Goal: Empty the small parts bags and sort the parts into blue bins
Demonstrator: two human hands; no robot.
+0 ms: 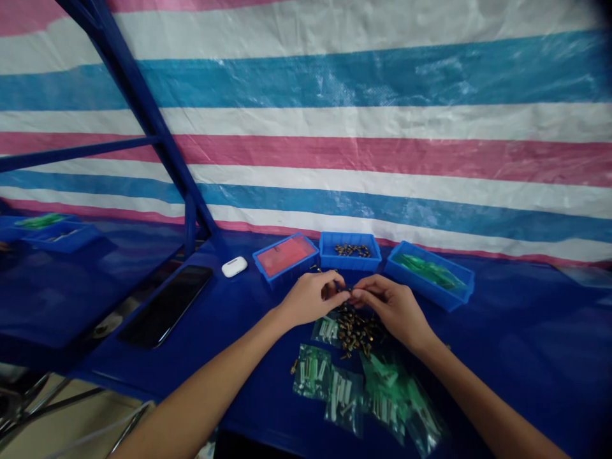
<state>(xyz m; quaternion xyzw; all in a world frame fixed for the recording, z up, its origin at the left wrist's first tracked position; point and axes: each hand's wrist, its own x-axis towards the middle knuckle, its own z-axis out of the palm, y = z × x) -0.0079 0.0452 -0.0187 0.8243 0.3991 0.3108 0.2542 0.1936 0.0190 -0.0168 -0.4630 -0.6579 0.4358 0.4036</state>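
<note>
Two bare forearms reach in from the bottom of the view to a blue-covered counter (516,344). The left hand (308,298) and the right hand (394,310) are both half closed, curled inward, with their fingertips almost meeting at the centre. A tiny dark piece seems to sit at the fingertips, but it is too small to tell what it is or which hand has hold of it.

Just below the hands lies a loose heap of small brass fasteners (356,329), with a few strays nearby. Clear plastic bags (312,376) of small white and green parts are spread in front of the heap, closest to the person.

Beyond the hands stand three blue plastic bins in a row. The left bin (287,275) holds something flat and red, the middle bin (350,261) holds more brass fasteners, and the right bin (430,290) holds green-tinted bags.

Further left on the counter lie a white earbud case (234,266) and a black smartphone (165,306). A blue metal frame (138,95) slants up on the left, in front of a pink, white and blue striped tarpaulin (335,83).
</note>
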